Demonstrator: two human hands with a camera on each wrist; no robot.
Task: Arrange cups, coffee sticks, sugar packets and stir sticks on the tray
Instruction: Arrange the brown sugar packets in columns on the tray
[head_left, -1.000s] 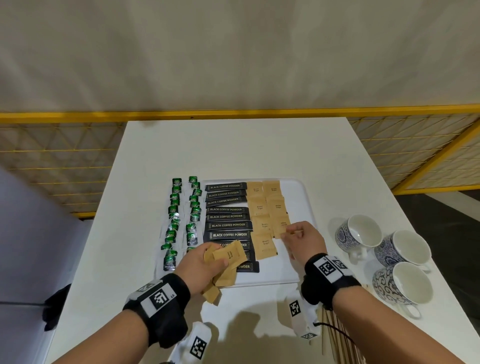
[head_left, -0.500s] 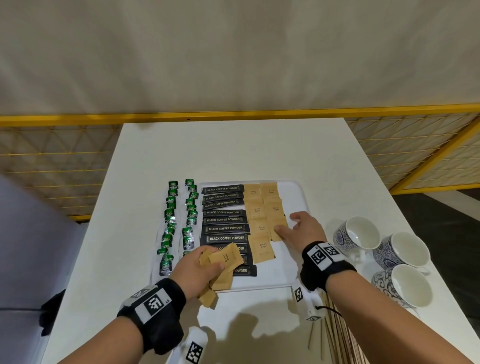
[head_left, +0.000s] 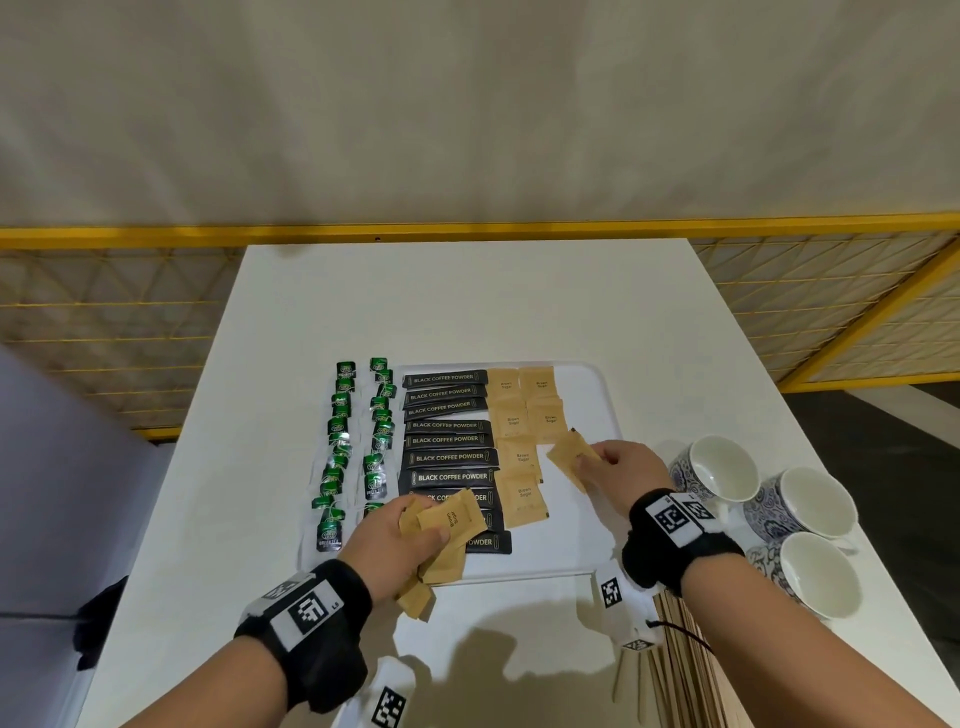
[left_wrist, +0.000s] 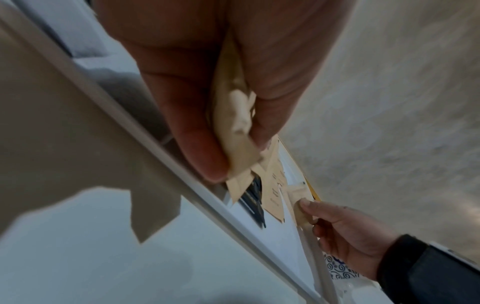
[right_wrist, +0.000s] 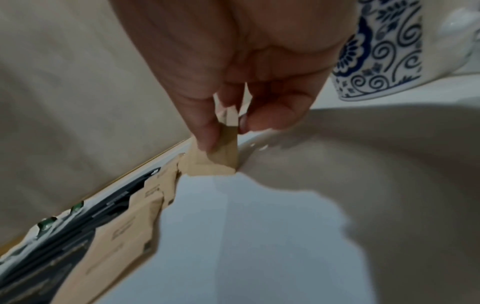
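The right hand (head_left: 621, 470) pinches 1 brown sugar packet (head_left: 570, 457) by its near edge between thumb and fingertips, tilted just above the white tray (head_left: 597, 395) beside the laid-out packets. The left hand (head_left: 395, 540), palm inward, grips a bunch of sugar packets (head_left: 447, 525) over the tray's near edge.

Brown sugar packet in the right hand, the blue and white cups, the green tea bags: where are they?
Brown paper sugar packet (head_left: 570, 457): head view, its middle.
Blue and white patterned cups (head_left: 724, 468): head view, nearest cup's white inside.
Green tea bags (head_left: 375, 475): head view, one bag's label.
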